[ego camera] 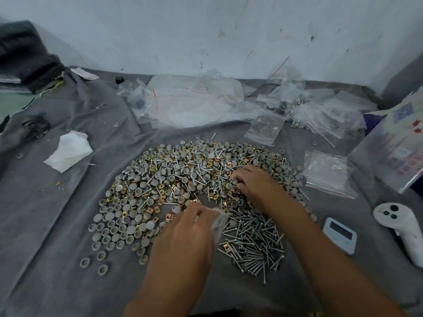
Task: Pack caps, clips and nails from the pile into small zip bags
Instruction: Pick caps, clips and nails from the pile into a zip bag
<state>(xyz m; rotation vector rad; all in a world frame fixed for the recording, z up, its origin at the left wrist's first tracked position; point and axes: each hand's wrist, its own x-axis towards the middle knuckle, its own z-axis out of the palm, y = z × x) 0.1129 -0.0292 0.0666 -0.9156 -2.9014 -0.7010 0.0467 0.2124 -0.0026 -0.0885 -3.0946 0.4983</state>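
A wide pile (183,175) of grey round caps, brass square clips and silver nails lies on a grey cloth (57,225). Loose grey caps (114,234) spread at its left; a heap of nails (254,241) lies at its near right. My left hand (190,227) holds a small clear zip bag (219,221) over the pile's near edge. My right hand (249,181) reaches into the pile's right part, fingers curled, pinching small pieces; which pieces I cannot tell.
Empty and filled zip bags (194,101) lie along the wall at the back, more bags (325,172) at the right. A white tissue (68,149) lies left. A white timer (340,234) and a white controller (398,227) sit near right, beside a printed box (393,152).
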